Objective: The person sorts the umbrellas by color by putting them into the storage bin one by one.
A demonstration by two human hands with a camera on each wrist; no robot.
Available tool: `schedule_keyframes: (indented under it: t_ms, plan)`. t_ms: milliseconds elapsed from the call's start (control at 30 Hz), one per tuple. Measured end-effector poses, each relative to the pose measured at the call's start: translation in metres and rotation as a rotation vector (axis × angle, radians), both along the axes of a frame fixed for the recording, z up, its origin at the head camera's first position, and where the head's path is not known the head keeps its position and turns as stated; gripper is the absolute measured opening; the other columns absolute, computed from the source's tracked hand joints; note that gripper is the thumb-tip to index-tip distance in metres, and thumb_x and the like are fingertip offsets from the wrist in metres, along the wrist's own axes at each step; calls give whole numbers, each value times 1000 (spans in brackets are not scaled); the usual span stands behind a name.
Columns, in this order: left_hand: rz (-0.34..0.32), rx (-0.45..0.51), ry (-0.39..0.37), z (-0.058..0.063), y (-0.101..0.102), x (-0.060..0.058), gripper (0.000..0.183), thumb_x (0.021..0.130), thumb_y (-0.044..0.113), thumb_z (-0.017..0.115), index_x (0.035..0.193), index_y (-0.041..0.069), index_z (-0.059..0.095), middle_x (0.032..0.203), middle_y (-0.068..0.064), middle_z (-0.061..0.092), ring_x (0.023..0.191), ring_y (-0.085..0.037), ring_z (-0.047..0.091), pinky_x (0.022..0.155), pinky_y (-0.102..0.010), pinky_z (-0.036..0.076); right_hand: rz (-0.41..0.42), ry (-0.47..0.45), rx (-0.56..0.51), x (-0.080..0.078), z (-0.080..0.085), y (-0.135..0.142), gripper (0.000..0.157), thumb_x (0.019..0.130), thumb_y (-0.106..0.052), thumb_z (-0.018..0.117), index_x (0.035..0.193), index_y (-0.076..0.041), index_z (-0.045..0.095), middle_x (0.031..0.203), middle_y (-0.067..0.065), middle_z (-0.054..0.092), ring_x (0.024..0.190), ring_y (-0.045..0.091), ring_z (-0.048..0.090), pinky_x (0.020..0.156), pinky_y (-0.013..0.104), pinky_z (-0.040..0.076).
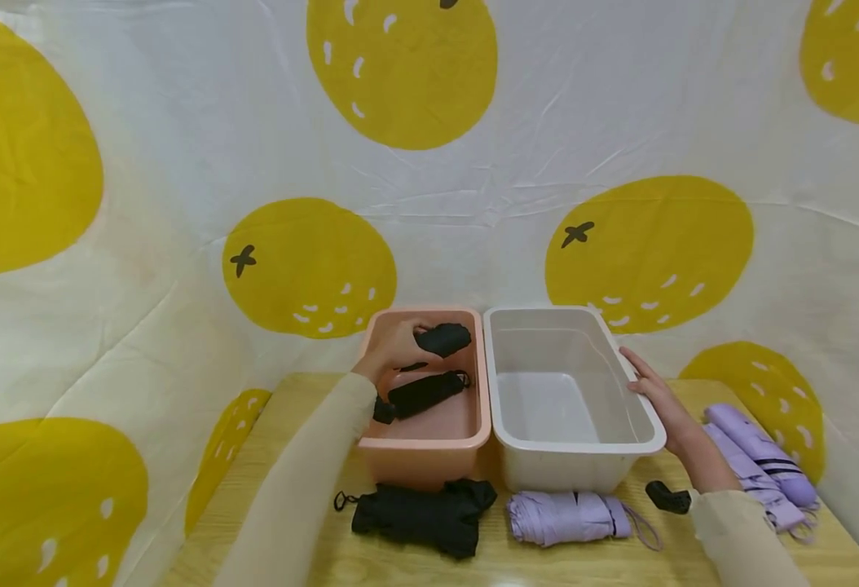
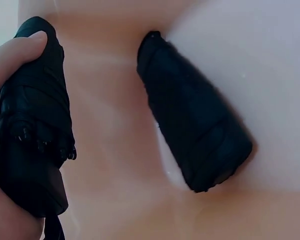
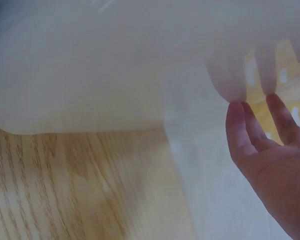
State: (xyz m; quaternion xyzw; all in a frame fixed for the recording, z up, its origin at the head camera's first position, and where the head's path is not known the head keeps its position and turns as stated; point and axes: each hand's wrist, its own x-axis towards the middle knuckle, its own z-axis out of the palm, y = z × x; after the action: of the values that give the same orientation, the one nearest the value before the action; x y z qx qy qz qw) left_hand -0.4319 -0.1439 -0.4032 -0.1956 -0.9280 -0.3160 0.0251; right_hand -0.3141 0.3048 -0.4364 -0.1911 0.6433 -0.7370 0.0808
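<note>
My left hand (image 1: 400, 344) grips a folded black umbrella (image 1: 446, 338) above the floor of the pink bin (image 1: 422, 445). In the left wrist view the thumb lies along this umbrella (image 2: 35, 105). A second folded black umbrella (image 1: 425, 394) lies inside the same bin, apart from the held one. My right hand (image 1: 657, 395) touches the right side of the white bin (image 1: 583, 448) near its rim. In the right wrist view, extended fingertips (image 3: 235, 110) of that hand meet the bin's outer wall (image 3: 90, 75). Nothing lies inside the white bin.
In front of the bins lie another folded black umbrella (image 1: 425, 518) and a folded lilac umbrella (image 1: 565, 518). More lilac umbrellas (image 1: 755, 456) lie at the right of the wooden table (image 1: 283, 440). A fruit-printed cloth (image 1: 473, 187) hangs behind.
</note>
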Motion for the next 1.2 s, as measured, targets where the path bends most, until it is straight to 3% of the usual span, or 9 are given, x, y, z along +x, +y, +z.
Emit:
schedule_keyframes:
  t_ms: [167, 367, 533, 733, 833, 1000, 1200]
  plan:
    - [43, 25, -99, -12, 2, -3, 80, 46, 58, 77, 116, 27, 53, 110, 8, 52, 91, -13, 50, 78, -33, 43, -11, -5, -3, -1, -1, 0, 54, 95, -3, 23, 143, -16, 2, 129, 7, 34, 99, 17, 52, 76, 36, 47]
    - [-11, 86, -192, -27, 2, -9, 76, 56, 40, 80, 121, 18, 47, 115, -1, 46, 98, -19, 46, 78, -34, 44, -3, -11, -8, -3, 0, 0, 54, 95, -1, 21, 143, -13, -1, 127, 4, 35, 97, 14, 53, 76, 35, 47]
    - [-36, 51, -194, -37, 2, -17, 71, 60, 30, 81, 121, 17, 46, 116, -1, 45, 98, -19, 46, 80, -34, 43, 19, -20, -5, -1, 3, 1, 54, 95, -1, 20, 143, -14, -2, 122, -5, 41, 97, 15, 53, 75, 36, 47]
    - [-63, -23, -149, -39, 2, -24, 62, 62, 25, 81, 115, 12, 51, 113, -5, 50, 98, -20, 49, 81, -35, 43, 19, -22, 11, -2, 3, 2, 54, 95, -2, 21, 143, -16, 0, 125, -2, 39, 99, 18, 52, 78, 44, 45]
    - [-76, -40, -122, -40, -1, -26, 55, 65, 19, 79, 113, 9, 54, 110, -6, 53, 98, -21, 51, 81, -35, 44, 19, -15, 13, -4, 4, 1, 54, 95, -2, 21, 143, -15, -1, 128, 2, 37, 100, 19, 51, 77, 43, 46]
    - [-52, -7, -108, -46, -7, -29, 47, 67, 13, 77, 109, 6, 58, 105, -7, 57, 96, -22, 53, 79, -33, 45, 15, -23, 32, -4, 3, -5, 54, 96, -4, 22, 143, -17, -1, 135, 12, 23, 101, 17, 50, 79, 40, 45]
    - [-100, 137, -170, -46, -4, -32, 47, 71, 14, 74, 113, 6, 56, 107, -10, 58, 95, -22, 54, 77, -32, 46, -11, -9, 31, 0, 1, -4, 53, 95, -4, 21, 143, -15, 0, 124, -2, 37, 97, 15, 52, 77, 37, 47]
